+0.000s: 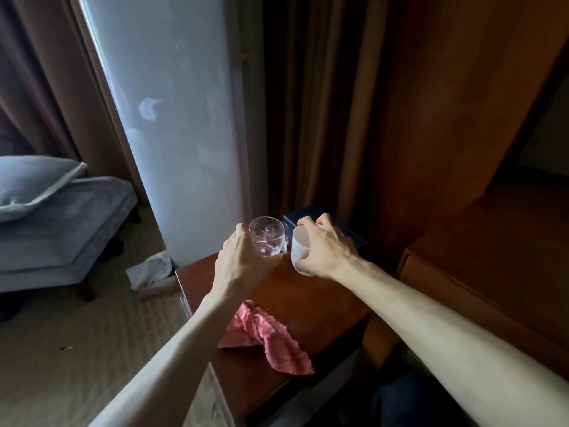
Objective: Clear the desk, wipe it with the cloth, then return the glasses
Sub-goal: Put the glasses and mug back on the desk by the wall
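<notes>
My left hand (238,260) grips a clear drinking glass (267,238) from its left side, above the far end of the small brown wooden desk (314,300). My right hand (326,248) holds a white cup (300,248) from above and the right, fingers curled over its rim. Glass and cup are close together, a narrow gap between them. Whether they touch the desk top I cannot tell. A crumpled pink cloth (264,337) lies on the near left part of the desk, one corner hanging over the front edge.
A dark blue box (295,218) sits at the desk's far end behind the cup. A white wall corner and brown curtains rise behind. A larger wooden cabinet (480,272) stands to the right. On the left: a grey chaise with a cushion (34,186), white cloth (151,269) on the carpet.
</notes>
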